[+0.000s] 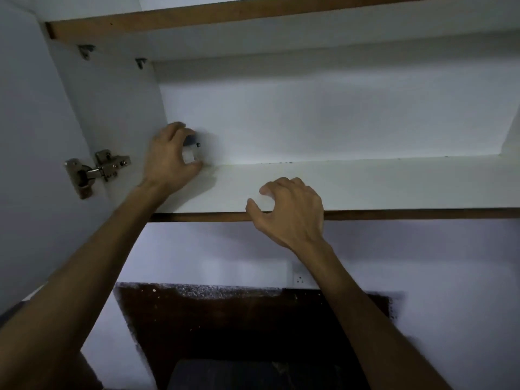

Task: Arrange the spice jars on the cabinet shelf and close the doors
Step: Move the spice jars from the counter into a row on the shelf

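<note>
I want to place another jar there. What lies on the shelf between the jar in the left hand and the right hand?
Nothing: in the head view the white shelf is bare between the spice jar held by the left hand and the right hand.

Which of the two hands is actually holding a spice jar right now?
The left hand, at the shelf's back left corner, curls around a small dark-capped spice jar. The right hand holds nothing, hovering at the white shelf front edge.

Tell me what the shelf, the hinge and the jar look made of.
Shelf: probably laminated board, matte white top with a bare brown front edge. Hinge: metal, with a dull silvery shine and screws. Jar in the left hand: seemingly clear glass or plastic with a dark lid; too hidden to tell.
</note>
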